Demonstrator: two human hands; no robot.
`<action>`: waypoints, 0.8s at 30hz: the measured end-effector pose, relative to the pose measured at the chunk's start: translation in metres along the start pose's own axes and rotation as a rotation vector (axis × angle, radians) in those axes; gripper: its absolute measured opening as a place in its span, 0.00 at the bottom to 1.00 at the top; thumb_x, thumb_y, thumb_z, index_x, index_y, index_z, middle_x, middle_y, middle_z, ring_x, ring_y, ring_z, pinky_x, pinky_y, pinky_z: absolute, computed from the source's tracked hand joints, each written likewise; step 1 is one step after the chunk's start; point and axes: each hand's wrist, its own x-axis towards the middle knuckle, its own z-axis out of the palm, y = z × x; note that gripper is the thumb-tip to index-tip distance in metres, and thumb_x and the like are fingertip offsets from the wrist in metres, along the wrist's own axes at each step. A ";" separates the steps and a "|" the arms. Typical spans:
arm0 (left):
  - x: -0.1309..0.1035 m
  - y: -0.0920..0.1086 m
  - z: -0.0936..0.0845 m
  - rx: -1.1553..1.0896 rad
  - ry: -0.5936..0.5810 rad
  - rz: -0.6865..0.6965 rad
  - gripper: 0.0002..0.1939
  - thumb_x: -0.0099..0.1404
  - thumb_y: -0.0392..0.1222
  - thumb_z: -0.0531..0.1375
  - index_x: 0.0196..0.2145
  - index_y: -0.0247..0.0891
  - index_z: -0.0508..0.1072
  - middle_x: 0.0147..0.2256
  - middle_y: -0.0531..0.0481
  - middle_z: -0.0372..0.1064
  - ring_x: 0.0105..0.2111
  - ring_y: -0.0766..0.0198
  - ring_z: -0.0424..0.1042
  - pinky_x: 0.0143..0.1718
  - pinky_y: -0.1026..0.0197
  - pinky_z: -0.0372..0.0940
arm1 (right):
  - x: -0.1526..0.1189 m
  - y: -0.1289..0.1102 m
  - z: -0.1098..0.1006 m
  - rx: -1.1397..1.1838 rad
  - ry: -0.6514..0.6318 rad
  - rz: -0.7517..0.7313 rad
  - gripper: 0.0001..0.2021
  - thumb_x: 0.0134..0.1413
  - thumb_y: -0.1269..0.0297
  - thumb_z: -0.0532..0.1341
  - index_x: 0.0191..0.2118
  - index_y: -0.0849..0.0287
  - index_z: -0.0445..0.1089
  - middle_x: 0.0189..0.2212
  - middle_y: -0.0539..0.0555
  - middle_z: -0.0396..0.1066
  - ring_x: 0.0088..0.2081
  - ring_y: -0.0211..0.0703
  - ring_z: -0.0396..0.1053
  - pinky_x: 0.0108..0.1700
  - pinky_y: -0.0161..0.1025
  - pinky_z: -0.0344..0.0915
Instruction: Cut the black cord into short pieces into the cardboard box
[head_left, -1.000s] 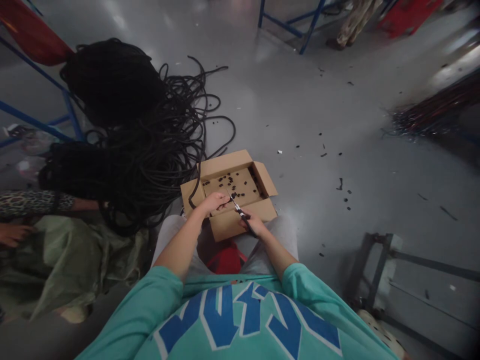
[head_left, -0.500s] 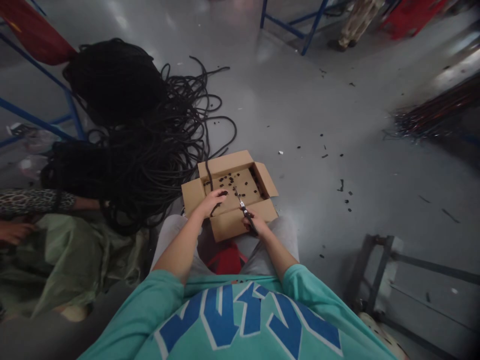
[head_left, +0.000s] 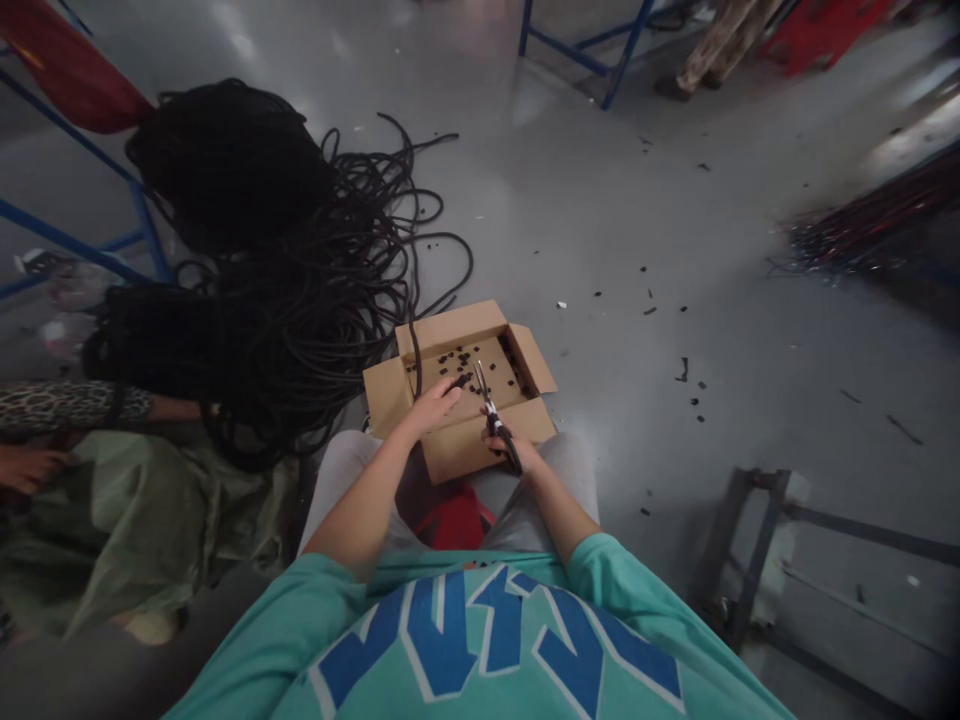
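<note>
My left hand is over the cardboard box, its fingers closed on a black cord. The cord's short end sticks out past my fingertips, close beside the blades. My right hand grips scissors with dark handles and thin metal blades. The blades stand slightly apart and point away from me over the box. Several small black pieces lie scattered on the box's floor. The box has its flaps folded outward and rests between my knees.
A big heap of black cord lies to the left, beside a blue metal frame. Another person's hand is at the far left. Black scraps dot the grey floor; a metal frame stands at right.
My left hand has moved right, bringing the cord's end closer to the scissors. The scissor blades have spread and swung slightly upright. Feet at the upper right have shifted.
</note>
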 end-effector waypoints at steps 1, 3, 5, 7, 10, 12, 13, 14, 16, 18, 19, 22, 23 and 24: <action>-0.001 0.000 -0.001 -0.014 -0.008 -0.001 0.16 0.56 0.44 0.52 0.40 0.34 0.64 0.21 0.56 0.58 0.21 0.72 0.57 0.25 0.68 0.54 | -0.001 -0.001 -0.001 -0.011 -0.011 -0.010 0.33 0.30 0.68 0.60 0.50 0.58 0.57 0.25 0.47 0.62 0.25 0.32 0.58 0.25 0.30 0.53; -0.002 -0.001 -0.002 -0.046 -0.003 0.007 0.14 0.56 0.43 0.51 0.40 0.35 0.63 0.21 0.57 0.57 0.21 0.73 0.57 0.25 0.69 0.54 | -0.003 -0.002 -0.003 -0.035 -0.036 -0.008 0.32 0.29 0.69 0.60 0.50 0.58 0.58 0.26 0.47 0.63 0.28 0.33 0.59 0.28 0.31 0.54; -0.002 -0.004 -0.002 -0.063 0.005 0.025 0.12 0.56 0.43 0.51 0.38 0.36 0.62 0.21 0.57 0.58 0.20 0.74 0.57 0.25 0.69 0.55 | -0.005 -0.002 -0.004 -0.052 -0.068 0.007 0.32 0.28 0.69 0.61 0.49 0.58 0.59 0.26 0.47 0.62 0.29 0.34 0.60 0.30 0.32 0.55; -0.001 -0.007 -0.003 -0.069 0.007 0.037 0.10 0.56 0.43 0.52 0.35 0.35 0.61 0.21 0.57 0.59 0.19 0.75 0.56 0.24 0.69 0.54 | -0.005 -0.001 -0.004 -0.063 -0.095 0.014 0.32 0.27 0.70 0.61 0.48 0.58 0.59 0.26 0.47 0.62 0.30 0.35 0.60 0.32 0.33 0.56; 0.001 -0.009 -0.002 -0.054 0.002 0.037 0.10 0.55 0.43 0.53 0.33 0.35 0.61 0.22 0.57 0.60 0.17 0.75 0.56 0.21 0.69 0.54 | -0.004 0.004 -0.004 -0.099 -0.099 0.007 0.34 0.28 0.69 0.61 0.50 0.57 0.58 0.28 0.48 0.63 0.31 0.36 0.60 0.32 0.33 0.56; 0.001 -0.008 0.000 -0.018 -0.004 0.018 0.10 0.53 0.43 0.54 0.33 0.35 0.61 0.21 0.57 0.60 0.17 0.75 0.56 0.20 0.69 0.54 | -0.003 0.006 -0.004 -0.132 -0.074 0.000 0.34 0.29 0.70 0.61 0.51 0.55 0.57 0.29 0.48 0.63 0.32 0.36 0.61 0.33 0.33 0.57; 0.001 -0.007 0.001 0.004 -0.011 0.007 0.11 0.53 0.43 0.54 0.33 0.34 0.62 0.21 0.56 0.60 0.17 0.75 0.56 0.19 0.69 0.54 | -0.003 0.006 -0.003 -0.147 -0.058 -0.005 0.34 0.29 0.70 0.61 0.51 0.55 0.57 0.29 0.48 0.63 0.33 0.36 0.61 0.33 0.33 0.57; 0.001 -0.006 0.001 0.025 -0.020 -0.001 0.11 0.53 0.43 0.55 0.33 0.34 0.62 0.21 0.56 0.60 0.16 0.75 0.56 0.19 0.69 0.53 | -0.002 0.006 -0.003 -0.158 -0.044 -0.010 0.34 0.29 0.71 0.61 0.51 0.54 0.57 0.30 0.48 0.63 0.33 0.36 0.61 0.34 0.33 0.57; -0.001 -0.003 0.003 0.067 -0.036 -0.009 0.10 0.52 0.42 0.54 0.32 0.34 0.63 0.21 0.56 0.61 0.16 0.75 0.55 0.18 0.69 0.52 | -0.002 0.006 -0.003 -0.168 -0.030 -0.022 0.34 0.29 0.72 0.61 0.51 0.54 0.58 0.30 0.48 0.62 0.34 0.36 0.61 0.35 0.34 0.57; -0.002 0.000 0.004 0.101 -0.042 -0.015 0.10 0.52 0.42 0.55 0.31 0.33 0.64 0.21 0.56 0.61 0.16 0.75 0.55 0.17 0.70 0.52 | -0.003 0.004 -0.003 -0.180 -0.027 -0.032 0.34 0.30 0.73 0.61 0.51 0.53 0.58 0.31 0.48 0.62 0.34 0.36 0.61 0.36 0.34 0.58; -0.003 0.001 0.005 0.111 -0.043 -0.023 0.09 0.52 0.41 0.55 0.31 0.33 0.65 0.21 0.55 0.60 0.16 0.75 0.55 0.17 0.70 0.52 | -0.003 0.003 -0.003 -0.188 -0.026 -0.035 0.34 0.30 0.73 0.61 0.51 0.53 0.58 0.31 0.49 0.62 0.34 0.36 0.61 0.36 0.34 0.58; -0.003 0.002 0.006 0.104 -0.063 -0.057 0.09 0.52 0.41 0.54 0.30 0.33 0.65 0.19 0.56 0.60 0.16 0.76 0.54 0.17 0.70 0.51 | -0.004 0.001 -0.002 -0.208 -0.027 -0.035 0.34 0.30 0.73 0.61 0.50 0.53 0.58 0.32 0.49 0.61 0.33 0.36 0.60 0.36 0.34 0.58; -0.003 0.001 0.006 0.090 -0.073 -0.069 0.09 0.53 0.40 0.54 0.31 0.32 0.65 0.19 0.56 0.59 0.15 0.76 0.54 0.16 0.71 0.50 | -0.004 0.001 -0.002 -0.209 -0.029 -0.031 0.34 0.30 0.73 0.61 0.50 0.53 0.58 0.32 0.49 0.61 0.33 0.35 0.60 0.35 0.34 0.58; -0.003 0.000 0.007 0.074 -0.081 -0.080 0.09 0.53 0.40 0.54 0.31 0.32 0.65 0.19 0.57 0.59 0.15 0.77 0.53 0.16 0.71 0.49 | -0.004 0.000 -0.002 -0.207 -0.031 -0.026 0.33 0.30 0.73 0.61 0.50 0.53 0.58 0.32 0.48 0.61 0.32 0.35 0.60 0.35 0.33 0.58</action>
